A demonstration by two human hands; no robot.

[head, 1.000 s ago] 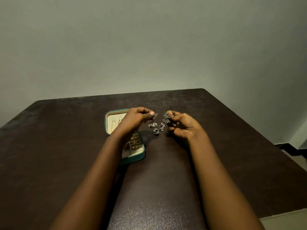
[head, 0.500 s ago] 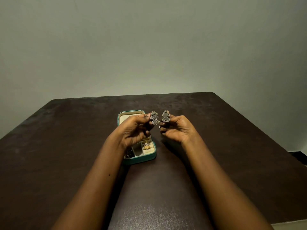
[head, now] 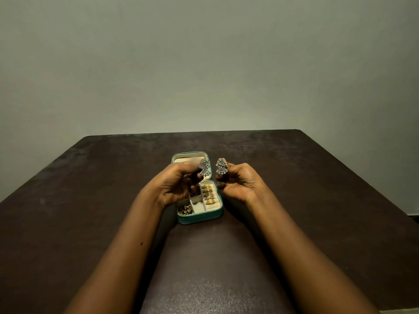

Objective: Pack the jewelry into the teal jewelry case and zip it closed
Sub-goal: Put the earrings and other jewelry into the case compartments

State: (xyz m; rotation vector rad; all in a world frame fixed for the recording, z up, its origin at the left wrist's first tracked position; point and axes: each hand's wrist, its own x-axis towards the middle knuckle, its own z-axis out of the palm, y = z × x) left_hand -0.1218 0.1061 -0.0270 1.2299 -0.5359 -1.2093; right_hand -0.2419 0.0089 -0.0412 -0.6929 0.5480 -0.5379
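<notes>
The left hand is pinching a silver fan-shaped earring between thumb and fingertips, with the other fingers curling in toward the palm. The right hand is doing the same with the matching earring, so each grip is closed snugly on one small piece and is carrying nothing else. Both earrings are being held upright, just beside each other but not touching. To me that looks like someone checking they are a true pair before putting them away. They are hanging in the air over the far part of the teal jewelry case, which is lying open on the dark worktop between the two wrists. Its lid is lying back on the far side, showing a cream lining. In the near half, gold rings are sitting in the padded slots on the right and a darker gold cluster is lying in the near-left pocket. The small compartment beside that cluster is looking bare, so I'm guessing it is where the pair is heading. With the case lying wide open, the zipping is some way off. A plain grey-green wall is rising behind the worktop's far edge.
</notes>
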